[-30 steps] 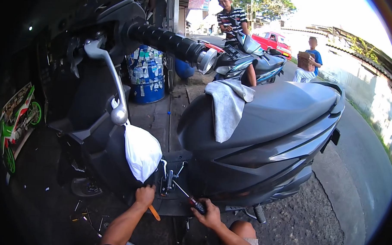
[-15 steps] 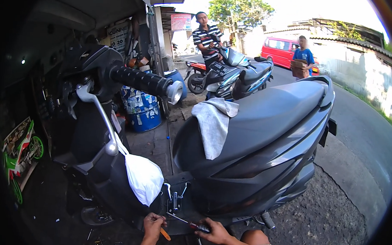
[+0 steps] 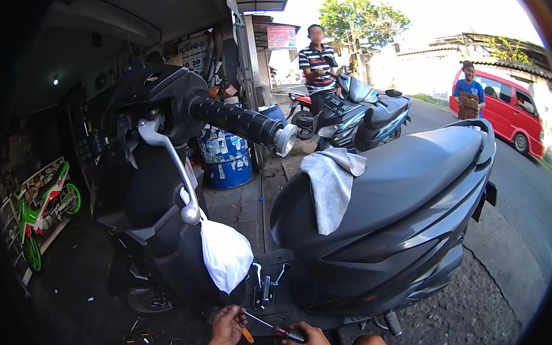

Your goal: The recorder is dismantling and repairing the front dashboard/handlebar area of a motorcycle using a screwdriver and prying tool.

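Observation:
At the bottom middle, my left hand (image 3: 228,326) is closed, its fingertips pinched together. An orange stick-like piece (image 3: 248,335) pokes out from beneath it; what the fingers pinch is too small to make out. My right hand (image 3: 312,340) grips a screwdriver (image 3: 287,334) with a dark and red handle. Its thin shaft points left, the tip close to my left fingertips. Just beyond, on the scooter's footboard (image 3: 279,256), stands a small metal piece with two bent rods (image 3: 267,292). A white plastic bag (image 3: 226,256) hangs beside it, below the brake lever (image 3: 173,160).
A grey cloth (image 3: 331,189) lies over the front of the scooter seat (image 3: 419,153). Small metal bits (image 3: 150,338) are scattered on the dark ground at lower left. Behind are a blue drum (image 3: 227,168), a parked scooter (image 3: 351,117), two people and a red van (image 3: 503,110).
The whole view has swung left, so the scene sits further right. The screwdriver tip has gone from near the metal piece to my left fingertips. The red van has driven to the right.

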`<state>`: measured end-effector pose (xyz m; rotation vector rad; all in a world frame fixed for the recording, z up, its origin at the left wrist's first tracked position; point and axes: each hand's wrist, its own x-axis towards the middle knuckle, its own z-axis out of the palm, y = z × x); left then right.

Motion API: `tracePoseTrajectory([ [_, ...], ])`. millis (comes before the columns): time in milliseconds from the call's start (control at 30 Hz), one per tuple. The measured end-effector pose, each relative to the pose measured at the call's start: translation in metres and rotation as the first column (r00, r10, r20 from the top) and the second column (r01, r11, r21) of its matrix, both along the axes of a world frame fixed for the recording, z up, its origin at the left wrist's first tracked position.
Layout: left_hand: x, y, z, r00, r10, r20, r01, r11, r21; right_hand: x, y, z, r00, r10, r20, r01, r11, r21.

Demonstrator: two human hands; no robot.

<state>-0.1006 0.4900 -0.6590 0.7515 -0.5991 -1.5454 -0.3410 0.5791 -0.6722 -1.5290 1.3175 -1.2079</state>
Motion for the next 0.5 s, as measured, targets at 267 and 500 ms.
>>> tracePoseTrajectory([
  [267,0.001,0.002,-0.001,1.000,-0.016,-0.024,0.015,0.999,-0.039,-0.001,0.008,0.043,0.996,0.082,-0.043,-0.079,0.996,0.049],
  [500,0.001,0.008,0.015,1.000,-0.016,-0.001,0.016,0.999,-0.043,0.000,0.001,0.018,0.996,0.077,-0.038,-0.076,0.997,0.023],
])
